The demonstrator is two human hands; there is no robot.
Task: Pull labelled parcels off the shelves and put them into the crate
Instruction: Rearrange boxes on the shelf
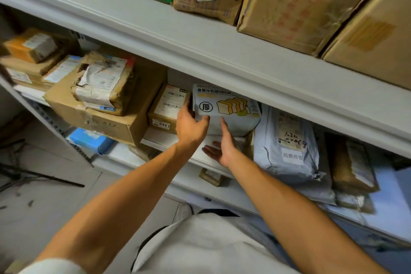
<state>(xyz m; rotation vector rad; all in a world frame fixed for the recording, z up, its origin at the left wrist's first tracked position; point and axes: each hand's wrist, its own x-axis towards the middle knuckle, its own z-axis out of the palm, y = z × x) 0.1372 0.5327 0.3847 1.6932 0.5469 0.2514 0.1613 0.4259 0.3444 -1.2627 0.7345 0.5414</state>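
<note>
1. Light is even and fairly bright on the grey shelf edge (pixel 222 55), which shows no hard glare.
2. Below that shelf edge the recess dims, and the parcels at its back sit in soft shadow.
3. The bread-print parcel (pixel 226 107) below the shelf edge is the sharpest thing; its print reads clearly.
4. Left of the shelf edge, the orange-taped box (pixel 33 46) smears with blur.
5. The shelf edge bows and slants from wide-angle distortion.
6. Tape on the boxes above the shelf edge shows a faint sheen.
</note>
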